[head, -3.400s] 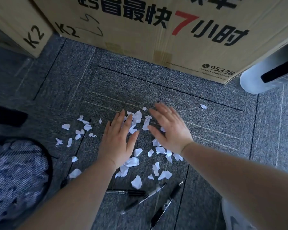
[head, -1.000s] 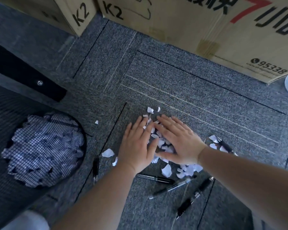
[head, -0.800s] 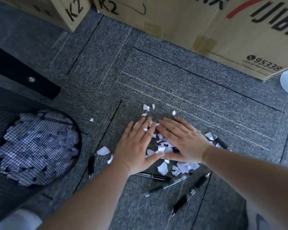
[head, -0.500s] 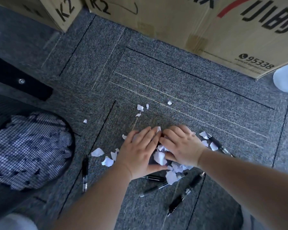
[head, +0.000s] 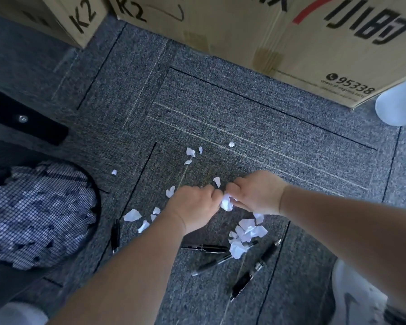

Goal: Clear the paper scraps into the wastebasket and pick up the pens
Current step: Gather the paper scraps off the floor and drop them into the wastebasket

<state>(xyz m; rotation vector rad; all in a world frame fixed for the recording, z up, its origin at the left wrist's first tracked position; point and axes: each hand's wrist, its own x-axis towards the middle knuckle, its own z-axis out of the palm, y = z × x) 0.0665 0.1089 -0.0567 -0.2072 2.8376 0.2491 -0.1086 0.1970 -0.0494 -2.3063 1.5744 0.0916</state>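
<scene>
White scraps (head: 226, 204) bunched and clamped between left hand (head: 193, 207) and right hand (head: 256, 192); more strewn around. Wastebasket (head: 93, 186) left, part-filled. 4 pens (head: 256, 269) lie near, untouched.

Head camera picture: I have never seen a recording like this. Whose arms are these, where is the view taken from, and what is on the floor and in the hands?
There is no robot. A camera worn on a person's head looks down at their own arms. The left hand and right hand are curled together around a bunch of paper scraps gathered off the grey carpet. Loose scraps and several black pens lie on the floor. The mesh wastebasket, already holding paper, stands to the left. Cardboard boxes stand behind.
</scene>
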